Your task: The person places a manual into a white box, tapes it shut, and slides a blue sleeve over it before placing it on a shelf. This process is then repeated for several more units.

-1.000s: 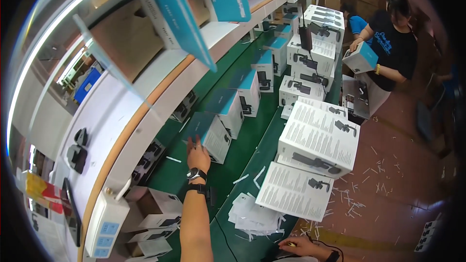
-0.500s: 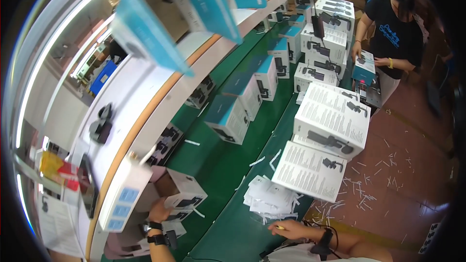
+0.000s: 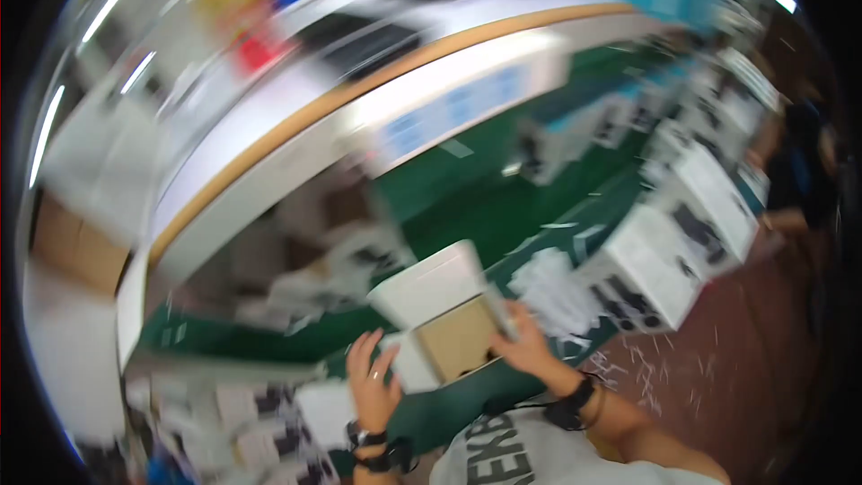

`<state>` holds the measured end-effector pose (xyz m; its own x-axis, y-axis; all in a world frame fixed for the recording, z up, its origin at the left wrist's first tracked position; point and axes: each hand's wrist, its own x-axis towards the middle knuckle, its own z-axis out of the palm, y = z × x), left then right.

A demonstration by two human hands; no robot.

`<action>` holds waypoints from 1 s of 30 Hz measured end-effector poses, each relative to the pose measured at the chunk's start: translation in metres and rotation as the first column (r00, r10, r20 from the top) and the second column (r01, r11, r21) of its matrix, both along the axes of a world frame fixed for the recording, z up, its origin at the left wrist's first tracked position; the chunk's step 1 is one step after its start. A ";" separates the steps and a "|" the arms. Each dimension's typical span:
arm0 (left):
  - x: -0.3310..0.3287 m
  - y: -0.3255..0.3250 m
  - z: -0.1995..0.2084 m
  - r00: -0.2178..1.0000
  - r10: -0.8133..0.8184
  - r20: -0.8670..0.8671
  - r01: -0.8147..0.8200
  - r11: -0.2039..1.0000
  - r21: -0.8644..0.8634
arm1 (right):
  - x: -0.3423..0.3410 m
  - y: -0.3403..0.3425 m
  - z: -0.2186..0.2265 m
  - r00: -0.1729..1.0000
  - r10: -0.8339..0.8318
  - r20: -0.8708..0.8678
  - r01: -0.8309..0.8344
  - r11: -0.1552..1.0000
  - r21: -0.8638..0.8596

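While both my hands close on the open box point(image 3: 446, 314), I read it as light, stiff cardboard.

My left hand point(image 3: 373, 384) presses spread fingers flat against its near white side; my right hand point(image 3: 530, 348) wraps the far edge, thumb over the rim. Between them the box hangs tilted above the green table point(image 3: 476, 207), brown inside facing me, lid flap raised away from the grip. Thin walls would dent, I judge, so corners beat panels; blur hides finer detail.
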<state>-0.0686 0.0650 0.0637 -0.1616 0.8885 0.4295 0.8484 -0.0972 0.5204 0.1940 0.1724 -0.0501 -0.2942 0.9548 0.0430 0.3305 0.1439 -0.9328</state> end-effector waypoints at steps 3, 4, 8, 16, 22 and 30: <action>-0.023 -0.049 -0.078 0.870 0.350 0.347 -0.346 0.935 -0.077 | 0.008 -0.021 0.012 0.993 -0.062 -0.099 0.049 0.990 -0.129; -0.041 -0.076 -0.112 0.845 0.409 0.344 -0.400 0.911 -0.100 | 0.013 -0.025 0.008 0.955 -0.098 -0.279 0.038 0.976 -0.212; -0.110 -0.173 -0.194 0.658 0.722 -0.214 -0.750 0.601 -0.276 | 0.002 -0.047 -0.002 0.936 -0.100 -0.336 0.045 0.985 -0.167; -0.132 -0.180 -0.217 0.511 0.816 -0.272 -0.781 0.308 -0.544 | 0.006 -0.047 -0.005 0.952 -0.119 -0.284 0.061 0.977 -0.205; -0.158 -0.192 -0.181 0.482 0.768 0.421 -0.633 0.638 -0.438 | -0.009 -0.048 0.012 0.971 -0.044 -0.236 0.030 0.998 -0.063; 0.035 -0.047 0.037 0.248 -0.239 0.939 -0.329 0.891 0.313 | -0.006 -0.046 0.012 0.977 -0.047 -0.209 0.036 0.998 -0.055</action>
<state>-0.0333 0.0179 0.1005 -0.7236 0.6642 0.1876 -0.2321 -0.4901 0.8402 0.1883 0.1266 -0.0382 -0.2442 0.9684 0.0508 0.1307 0.0847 -0.9878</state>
